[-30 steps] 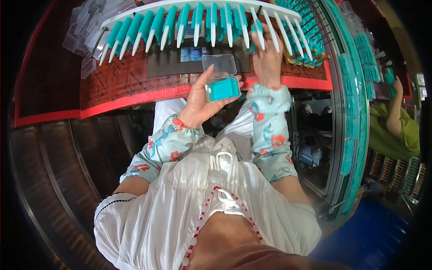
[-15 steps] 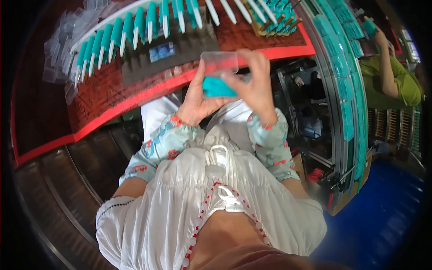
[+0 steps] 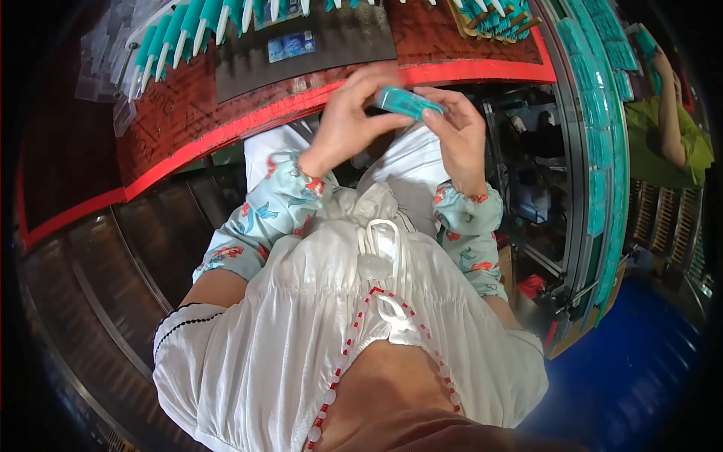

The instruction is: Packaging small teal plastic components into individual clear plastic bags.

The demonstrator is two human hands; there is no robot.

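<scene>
Box [image 3: 410, 103], teal-filled, slanted above lap [image 3: 416, 164] near table [image 3: 482, 71]. Right hand [image 3: 464, 134] closed on one end; left hand [image 3: 348, 118] curled at other, hold too blurred to judge. Support ends evenly; keep level; avoid squeezing middle.

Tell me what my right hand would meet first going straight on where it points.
Your right hand, already touching the teal-filled case, would probably meet the table's red edge next, though depth is unclear.
</scene>
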